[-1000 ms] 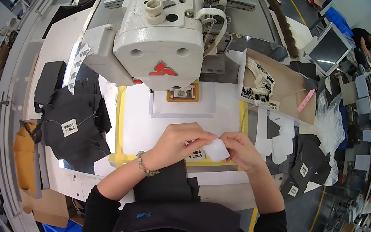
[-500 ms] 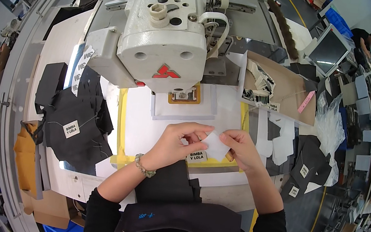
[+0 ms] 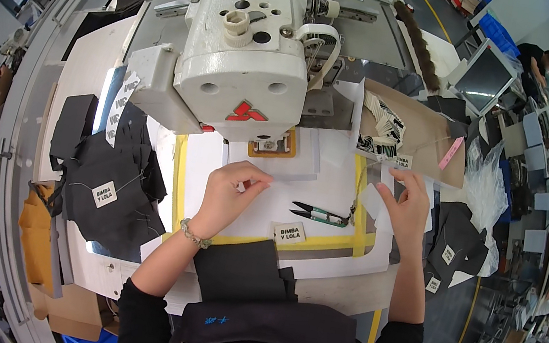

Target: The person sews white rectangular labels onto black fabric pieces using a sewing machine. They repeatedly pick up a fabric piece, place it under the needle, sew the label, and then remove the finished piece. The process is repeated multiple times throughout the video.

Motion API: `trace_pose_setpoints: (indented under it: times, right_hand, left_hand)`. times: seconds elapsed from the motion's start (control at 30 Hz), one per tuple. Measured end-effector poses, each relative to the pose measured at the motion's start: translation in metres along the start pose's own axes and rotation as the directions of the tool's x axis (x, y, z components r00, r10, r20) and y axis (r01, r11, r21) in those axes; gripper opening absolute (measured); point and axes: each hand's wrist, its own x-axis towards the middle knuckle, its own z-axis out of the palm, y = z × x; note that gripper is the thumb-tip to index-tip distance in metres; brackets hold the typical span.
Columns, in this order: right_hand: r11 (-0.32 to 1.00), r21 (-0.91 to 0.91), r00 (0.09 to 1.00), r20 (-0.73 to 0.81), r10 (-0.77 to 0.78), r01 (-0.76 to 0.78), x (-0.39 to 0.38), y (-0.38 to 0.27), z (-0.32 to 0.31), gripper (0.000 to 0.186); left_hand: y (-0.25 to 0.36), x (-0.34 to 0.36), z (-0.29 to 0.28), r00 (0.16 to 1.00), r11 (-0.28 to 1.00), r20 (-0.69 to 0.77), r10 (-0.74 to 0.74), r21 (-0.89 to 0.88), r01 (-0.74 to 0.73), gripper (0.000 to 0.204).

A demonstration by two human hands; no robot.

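Observation:
My left hand [image 3: 235,190] is over the white work surface in front of the sewing machine [image 3: 239,80], thumb and forefinger pinched together; anything between them is too small to make out. Farther right, my right hand [image 3: 410,211] has its thumb and forefinger apart, beside a small white paper piece [image 3: 371,203]. Between the hands lie thread snips [image 3: 320,214] with dark blades and green on the handles. Nearer to me, a cream label [image 3: 290,232] with dark print rests at the yellow tape border. Folded black fabric [image 3: 241,270] lies at the table's front edge.
A cardboard box [image 3: 429,149] with many labels stands at the back right. Black fabric pieces [image 3: 115,182], one with a label, are heaped at left. More black pieces [image 3: 454,236] and clear plastic [image 3: 487,191] hang at right. The machine head overhangs the middle.
My hands have parted: the left moved left, the right moved right and away from me with the white paper. The snips now lie on the table, and the label shows fully.

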Motion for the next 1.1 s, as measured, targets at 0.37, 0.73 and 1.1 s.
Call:
trace_pose_setpoints:
  times: [0.37, 0.73, 1.1]
  right_hand:
    - [0.779, 0.526, 0.726, 0.378, -0.575, 0.342, 0.006, -0.049, 0.093, 0.038]
    - [0.739, 0.016, 0.7, 0.307, -0.645, 0.673, -0.016, -0.047, 0.116, 0.044]
    - [0.67, -0.193, 0.691, 0.323, -0.647, 0.717, -0.014, -0.05, 0.111, 0.054]
  left_hand:
    - [-0.029, 0.018, -0.001, 0.972, 0.971, 0.097, 0.213, -0.132, -0.199, 0.011]
    - [-0.039, 0.005, -0.02, 0.808, 0.724, 0.414, 0.418, 0.386, -0.572, 0.055]
    - [-0.044, 0.012, -0.017, 0.813, 0.557, 0.355, 0.461, 0.597, -0.577, 0.049]
